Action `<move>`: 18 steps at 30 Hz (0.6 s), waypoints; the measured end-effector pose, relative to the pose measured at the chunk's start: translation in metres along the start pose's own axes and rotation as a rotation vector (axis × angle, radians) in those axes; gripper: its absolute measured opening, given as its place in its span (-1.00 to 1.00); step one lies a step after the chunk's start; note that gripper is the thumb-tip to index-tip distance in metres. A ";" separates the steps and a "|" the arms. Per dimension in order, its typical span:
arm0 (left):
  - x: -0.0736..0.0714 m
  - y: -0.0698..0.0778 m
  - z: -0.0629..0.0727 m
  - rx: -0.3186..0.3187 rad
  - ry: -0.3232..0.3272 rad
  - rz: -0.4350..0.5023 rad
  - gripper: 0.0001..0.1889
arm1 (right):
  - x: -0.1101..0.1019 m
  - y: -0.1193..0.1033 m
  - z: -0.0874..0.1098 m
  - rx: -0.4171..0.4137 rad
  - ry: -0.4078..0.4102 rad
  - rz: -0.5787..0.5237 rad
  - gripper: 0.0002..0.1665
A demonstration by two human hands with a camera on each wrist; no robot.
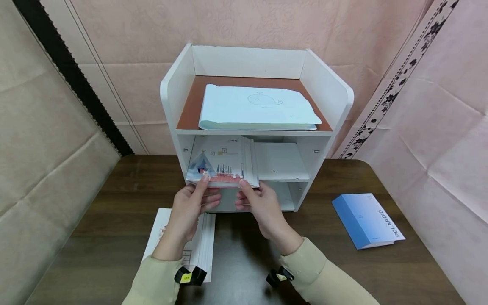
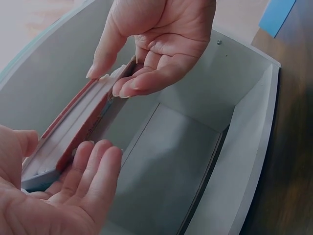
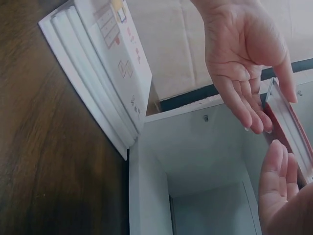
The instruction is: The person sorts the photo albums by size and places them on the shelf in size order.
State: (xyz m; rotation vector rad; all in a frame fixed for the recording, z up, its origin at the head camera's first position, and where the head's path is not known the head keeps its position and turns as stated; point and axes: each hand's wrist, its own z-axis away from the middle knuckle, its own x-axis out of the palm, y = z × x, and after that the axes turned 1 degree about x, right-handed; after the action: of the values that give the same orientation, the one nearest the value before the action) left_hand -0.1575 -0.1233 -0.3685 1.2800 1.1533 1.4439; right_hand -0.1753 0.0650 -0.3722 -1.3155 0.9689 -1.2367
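Note:
Both hands hold a book [image 1: 219,159] with a pale cover showing a blue tent and a red strip, lying in the left half of the shelf unit's middle compartment. My left hand [image 1: 188,207] pinches its front left corner, thumb on top and fingers underneath. At the front right corner my right hand [image 1: 263,207] grips it the same way. In the left wrist view, the book's white page edges [image 2: 73,120] appear between red cover edges. The right wrist view has the left hand [image 3: 239,58] above and the right hand [image 3: 288,200] below, along the book.
The white shelf unit [image 1: 333,91] stands at the table's back. On its brown top lies a pale blue pad [image 1: 244,106] with a whale drawing. Another white book [image 1: 206,245] lies partly under the left forearm. A blue POLAROID box [image 1: 367,220] sits at right.

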 end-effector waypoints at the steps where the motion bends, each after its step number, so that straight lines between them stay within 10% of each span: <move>1: 0.000 0.000 0.001 0.000 -0.002 -0.011 -0.30 | -0.001 0.000 0.000 -0.001 0.001 -0.001 -0.40; 8: -0.006 -0.001 0.009 0.038 -0.060 -0.138 -0.39 | -0.005 0.007 0.007 -0.009 -0.034 0.033 -0.41; 18: -0.029 -0.007 0.029 0.086 -0.081 -0.578 -0.31 | -0.008 0.023 0.017 0.028 -0.089 0.170 -0.35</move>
State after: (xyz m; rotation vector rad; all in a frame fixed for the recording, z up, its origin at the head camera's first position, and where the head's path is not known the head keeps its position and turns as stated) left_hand -0.1257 -0.1473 -0.3794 0.9395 1.3969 0.9156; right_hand -0.1576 0.0725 -0.3954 -1.2293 0.9749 -1.0499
